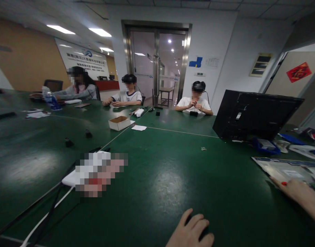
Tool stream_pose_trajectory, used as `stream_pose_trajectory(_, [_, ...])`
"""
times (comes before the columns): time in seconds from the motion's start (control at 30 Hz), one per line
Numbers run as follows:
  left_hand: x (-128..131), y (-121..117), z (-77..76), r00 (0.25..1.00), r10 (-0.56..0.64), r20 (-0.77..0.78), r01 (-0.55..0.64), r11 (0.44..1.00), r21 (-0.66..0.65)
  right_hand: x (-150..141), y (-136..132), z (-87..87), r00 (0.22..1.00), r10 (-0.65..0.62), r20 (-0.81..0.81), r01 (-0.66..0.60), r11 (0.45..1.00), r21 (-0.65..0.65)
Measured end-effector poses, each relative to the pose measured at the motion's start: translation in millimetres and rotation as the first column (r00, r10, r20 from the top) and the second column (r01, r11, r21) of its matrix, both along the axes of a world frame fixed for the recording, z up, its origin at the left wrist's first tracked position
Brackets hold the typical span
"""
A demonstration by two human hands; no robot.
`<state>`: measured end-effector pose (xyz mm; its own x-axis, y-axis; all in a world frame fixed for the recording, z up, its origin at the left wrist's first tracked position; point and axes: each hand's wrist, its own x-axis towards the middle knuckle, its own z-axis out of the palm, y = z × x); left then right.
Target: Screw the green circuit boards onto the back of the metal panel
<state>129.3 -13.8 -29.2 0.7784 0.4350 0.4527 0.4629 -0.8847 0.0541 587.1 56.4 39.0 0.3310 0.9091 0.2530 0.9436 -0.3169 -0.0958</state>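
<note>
My left hand (192,230) is low in the middle of the view, over the green tabletop (137,212). Its fingers are bent a little and spread apart, with nothing in them. At the right edge, my right hand (299,193) is at the near left edge of a flat silvery panel (273,167), its fingers along that edge. A small red part (284,183) shows beside those fingers. The thumb is hidden, and the panel runs out of view to the right.
A black monitor (257,113) stands behind the panel, near a blue tray (267,145). On the left are a white power strip (70,178) with cables, an open box (119,123) and a bottle (51,98). Several people sit across the table.
</note>
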Motion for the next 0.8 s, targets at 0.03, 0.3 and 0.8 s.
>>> stream_pose_trajectory(0.03, [-13, -2, 0.0, 1.0, 0.028, 0.003, -0.028, 1.0, -0.003, -8, -3, -1.9, 0.999, -0.017, -0.046, 0.014, 0.998, -0.059])
stream_pose_trajectory(0.3, [-76, 5, 15.8, 0.997, 0.077, -0.014, -0.078, 0.981, -0.175, -135, -32, -16.6, 0.973, 0.193, -0.128, -0.216, 0.955, -0.202])
stream_pose_trajectory(0.8, [-69, 17, 9.5, 0.941, 0.332, 0.07, -0.296, 0.905, -0.306, -345, -38, 32.3, 0.529, 0.779, -0.337, -0.843, 0.438, -0.312])
